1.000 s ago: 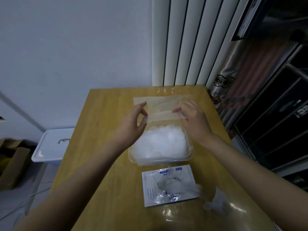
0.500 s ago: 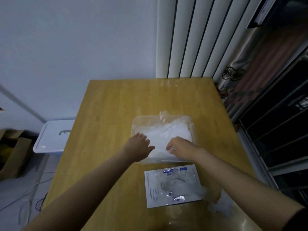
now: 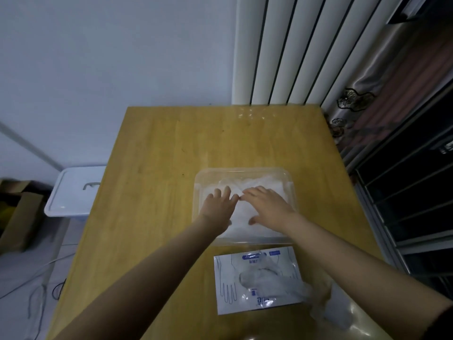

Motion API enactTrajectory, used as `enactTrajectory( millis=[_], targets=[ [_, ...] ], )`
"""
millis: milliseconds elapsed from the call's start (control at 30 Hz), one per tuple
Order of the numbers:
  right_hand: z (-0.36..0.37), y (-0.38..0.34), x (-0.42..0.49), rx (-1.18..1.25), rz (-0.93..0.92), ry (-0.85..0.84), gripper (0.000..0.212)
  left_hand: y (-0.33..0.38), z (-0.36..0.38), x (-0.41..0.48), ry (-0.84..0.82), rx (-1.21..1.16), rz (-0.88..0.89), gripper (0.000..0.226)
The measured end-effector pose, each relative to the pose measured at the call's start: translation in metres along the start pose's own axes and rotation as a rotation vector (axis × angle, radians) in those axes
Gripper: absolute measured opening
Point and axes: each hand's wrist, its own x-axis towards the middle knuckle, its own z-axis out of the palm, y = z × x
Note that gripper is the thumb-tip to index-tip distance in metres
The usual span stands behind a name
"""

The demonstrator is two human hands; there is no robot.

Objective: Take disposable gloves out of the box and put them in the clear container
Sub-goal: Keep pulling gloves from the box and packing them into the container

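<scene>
On the floor at far left lies brown cardboard [image 3: 19, 212], and just right of it a white bin [image 3: 76, 190] with a handled lid stands against the bench [image 3: 152, 168]. Thin cables [image 3: 46, 278] trail over the floor below it. The bench is bare yellow wood along its left side and far end.

The left hand [image 3: 218, 207] reaches in from the lower left. It lies flat inside the tub [image 3: 245, 171], its fingers [image 3: 226, 192] straight and slightly spread. They press on the gloves [image 3: 264, 184] and grip nothing. The gloves fill the tub as a white, crumpled heap, and the tub sits right of the bench's middle. The right hand [image 3: 267, 204] lies just beside the left, palm down on the same heap. Its fingers [image 3: 250, 192] stretch toward the left hand's tips, the thumb is spread toward the near wall, and it too holds nothing. Both hands and wrists hide much of the heap and part of the tub's near rim.

Just nearer than the tub lies the box [image 3: 225, 283], flat, white and printed with a blue outline of a hand. Clear film bunches out of its middle. At its right, a loose glove [image 3: 328, 312] lies crumpled at the bench's near right edge, close under the right forearm.

Beyond the bench stand white vertical slats [image 3: 282, 50], then a curtain [image 3: 392, 82], then dark framing [image 3: 416, 204] at far right
</scene>
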Motion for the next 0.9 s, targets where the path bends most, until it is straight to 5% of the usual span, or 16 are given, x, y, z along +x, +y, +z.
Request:
enactTrajectory(
  millis=[133, 400, 600, 733, 900],
  targets=[
    [0.021, 0.011, 0.011, -0.087, 0.080, -0.150, 0.082, -0.001, 0.018, 0.011, -0.203, 0.073, -0.011, 0.083],
    [0.038, 0.024, 0.023, -0.104, 0.135, -0.258, 0.087, -0.006, 0.034, 0.020, -0.281, -0.065, -0.051, 0.085],
    [0.025, 0.024, 0.024, -0.006, 0.127, -0.302, 0.068, -0.005, 0.027, 0.021, -0.278, 0.130, -0.036, 0.075],
    [0.003, 0.016, 0.007, 0.223, 0.182, -0.151, 0.044, -0.009, 0.007, 0.019, -0.144, 0.249, -0.052, 0.043],
    [-0.016, -0.016, -0.031, 0.365, 0.105, 0.358, 0.023, 0.003, -0.023, -0.007, 0.258, 0.024, -0.046, 0.032]
  ],
)
